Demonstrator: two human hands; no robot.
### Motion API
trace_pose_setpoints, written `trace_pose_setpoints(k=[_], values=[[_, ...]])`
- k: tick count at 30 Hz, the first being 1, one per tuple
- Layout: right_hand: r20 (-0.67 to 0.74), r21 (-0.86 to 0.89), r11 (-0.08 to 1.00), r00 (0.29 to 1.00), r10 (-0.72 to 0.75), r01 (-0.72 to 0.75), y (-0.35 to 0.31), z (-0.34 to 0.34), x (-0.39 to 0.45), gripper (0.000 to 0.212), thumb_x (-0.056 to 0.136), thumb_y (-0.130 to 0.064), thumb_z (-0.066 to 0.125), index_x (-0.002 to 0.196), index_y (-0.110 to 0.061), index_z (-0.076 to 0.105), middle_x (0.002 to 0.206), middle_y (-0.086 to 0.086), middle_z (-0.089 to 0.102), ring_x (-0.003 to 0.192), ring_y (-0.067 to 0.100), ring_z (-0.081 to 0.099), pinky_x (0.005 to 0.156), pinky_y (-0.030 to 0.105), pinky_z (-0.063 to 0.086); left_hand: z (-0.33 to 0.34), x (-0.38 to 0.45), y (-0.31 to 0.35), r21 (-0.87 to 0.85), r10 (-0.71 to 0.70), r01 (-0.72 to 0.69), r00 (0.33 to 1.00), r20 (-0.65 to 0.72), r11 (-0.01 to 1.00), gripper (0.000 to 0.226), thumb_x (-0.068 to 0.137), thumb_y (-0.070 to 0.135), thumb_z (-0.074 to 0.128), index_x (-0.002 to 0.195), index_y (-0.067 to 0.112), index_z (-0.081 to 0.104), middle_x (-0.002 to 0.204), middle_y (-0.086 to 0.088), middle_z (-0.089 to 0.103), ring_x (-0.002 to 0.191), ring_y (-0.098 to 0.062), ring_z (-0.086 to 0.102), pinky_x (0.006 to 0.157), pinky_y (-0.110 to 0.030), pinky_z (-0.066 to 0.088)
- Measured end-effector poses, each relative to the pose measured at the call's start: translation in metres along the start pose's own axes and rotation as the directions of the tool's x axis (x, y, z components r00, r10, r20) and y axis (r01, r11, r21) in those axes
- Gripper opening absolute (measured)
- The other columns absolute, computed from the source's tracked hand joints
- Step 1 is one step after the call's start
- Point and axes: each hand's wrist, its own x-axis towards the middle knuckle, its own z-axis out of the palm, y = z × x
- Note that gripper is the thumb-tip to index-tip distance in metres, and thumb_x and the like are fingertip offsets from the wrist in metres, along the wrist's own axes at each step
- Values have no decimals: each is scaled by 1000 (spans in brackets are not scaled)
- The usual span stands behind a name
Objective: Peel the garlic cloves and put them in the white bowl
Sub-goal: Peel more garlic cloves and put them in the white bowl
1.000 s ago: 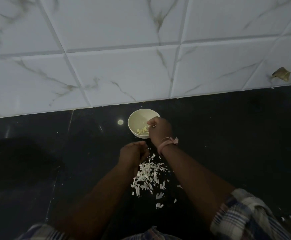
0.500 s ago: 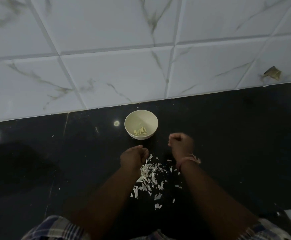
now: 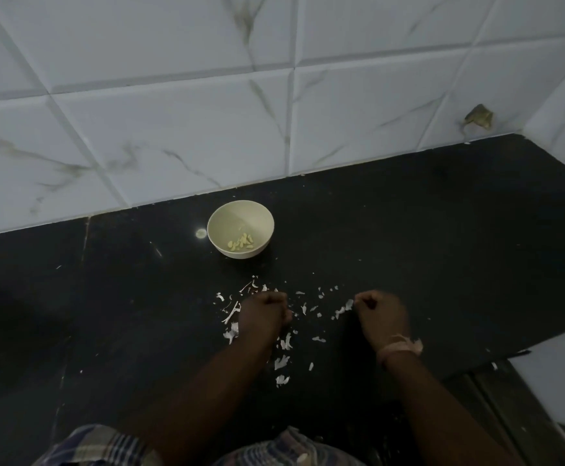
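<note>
Two curled hands, left and right, apart, contents unclear, white bowl well beyond them.

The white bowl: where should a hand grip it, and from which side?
Pinch the white bowl by its near rim, coming from above and in front. It sits upright and open, with the peeled cloves low inside, and the near rim faces both hands.

A white bowl with peeled garlic cloves sits on a black counter by the tiled wall. Both fists, left hand and right hand, hover among scattered skins.
</note>
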Motion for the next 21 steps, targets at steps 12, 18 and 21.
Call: trace_pose_setpoints(k=[12,18,21], values=[[193,-310,933,973,-124,180,-23,28,-8,21,96,-7,54,95,-5,75,98,11,71,95,25,66,81,28,47,4,-8,-14,0,-42,42,999,34,999,20,95,-6,53,101,3,70,91,-13,73,69,-15,64,60,-25,53],[289,183,983,955,-73,19,-50,42,-38,2,93,-16,69,92,-16,71,89,-2,72,78,11,70,67,21,55,2,-18,-15,-58,-51,58,993,109,997,17,97,-3,59,104,2,73,84,-11,74,66,-14,69,57,-22,55],[309,476,870,951,-28,-129,-63,49,-47,9,88,-5,74,95,-10,71,88,7,76,78,20,75,67,26,60,-6,-20,-9,-106,-11,23,993,117,994,14,97,-1,62,104,0,74,85,-14,77,69,-16,75,60,-23,58]])
